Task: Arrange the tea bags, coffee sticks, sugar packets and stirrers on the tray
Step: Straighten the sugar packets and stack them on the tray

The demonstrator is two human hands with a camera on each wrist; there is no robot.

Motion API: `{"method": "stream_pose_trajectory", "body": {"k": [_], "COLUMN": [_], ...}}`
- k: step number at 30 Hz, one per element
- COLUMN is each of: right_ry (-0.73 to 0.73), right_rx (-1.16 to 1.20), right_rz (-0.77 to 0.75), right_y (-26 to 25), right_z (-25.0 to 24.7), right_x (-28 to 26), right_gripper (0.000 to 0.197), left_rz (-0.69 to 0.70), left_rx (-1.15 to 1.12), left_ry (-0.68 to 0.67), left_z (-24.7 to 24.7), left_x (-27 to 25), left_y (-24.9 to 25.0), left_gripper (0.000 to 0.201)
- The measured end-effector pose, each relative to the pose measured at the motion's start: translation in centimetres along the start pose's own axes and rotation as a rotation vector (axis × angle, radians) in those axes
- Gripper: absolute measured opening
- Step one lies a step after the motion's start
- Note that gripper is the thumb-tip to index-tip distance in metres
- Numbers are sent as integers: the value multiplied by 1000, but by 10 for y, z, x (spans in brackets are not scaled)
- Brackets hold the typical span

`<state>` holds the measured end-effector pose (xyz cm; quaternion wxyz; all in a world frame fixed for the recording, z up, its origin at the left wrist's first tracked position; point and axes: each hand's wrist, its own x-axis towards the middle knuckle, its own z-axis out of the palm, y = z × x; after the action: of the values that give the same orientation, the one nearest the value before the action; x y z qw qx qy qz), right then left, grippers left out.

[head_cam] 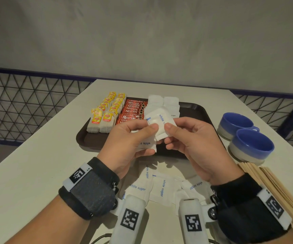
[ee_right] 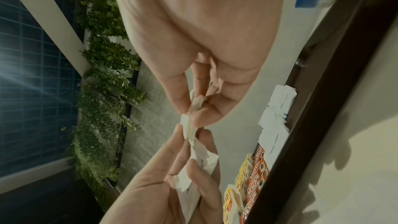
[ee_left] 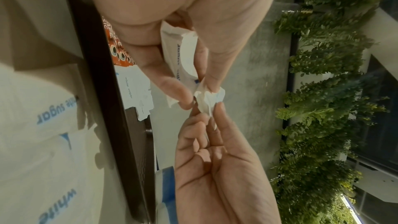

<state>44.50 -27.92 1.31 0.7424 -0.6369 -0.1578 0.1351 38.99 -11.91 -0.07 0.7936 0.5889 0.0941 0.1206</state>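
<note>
Over the front of the dark brown tray [head_cam: 202, 111], both hands hold white sugar packets [head_cam: 158, 120]. My left hand [head_cam: 151, 138] grips a small stack of them, one [head_cam: 146, 145] lying against its palm. My right hand [head_cam: 167, 134] pinches the right edge of the top packet between thumb and fingers. The left wrist view shows that stack [ee_left: 183, 57], and the right wrist view shows the pinched packet [ee_right: 190, 132]. On the tray lie yellow-tagged tea bags [head_cam: 105, 113] in rows at the left, red coffee sticks [head_cam: 133, 110] beside them, then a sugar packet stack [head_cam: 163, 103].
Several loose sugar packets [head_cam: 159, 187] lie on the white table near its front edge, under my wrists. Wooden stirrers [head_cam: 274, 187] lie in a pile at the front right. Two blue cups [head_cam: 235, 124] [head_cam: 251, 145] stand right of the tray. A wire fence borders the table.
</note>
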Motion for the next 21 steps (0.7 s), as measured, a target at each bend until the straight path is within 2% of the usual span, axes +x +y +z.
{"method": "stream_pose_trajectory", "body": {"k": [9, 13, 18, 21], "right_ry": [32, 9, 133, 187], "right_rx": [-37, -65, 66, -51], "right_rz": [12, 63, 105, 36], "right_y": [0, -1, -22, -49], "right_z": [0, 0, -8, -16], "right_x": [0, -1, 16, 47], "right_gripper": [13, 18, 19, 14], "left_rz": [-38, -62, -84, -103], "left_rx": [-21, -45, -152, -244], "left_ry": [38, 44, 40, 62], "left_z": [2, 5, 1, -6], "left_x": [-2, -3, 0, 4], "left_y": [-1, 0, 3, 7], "left_gripper": [8, 7, 27, 40]}}
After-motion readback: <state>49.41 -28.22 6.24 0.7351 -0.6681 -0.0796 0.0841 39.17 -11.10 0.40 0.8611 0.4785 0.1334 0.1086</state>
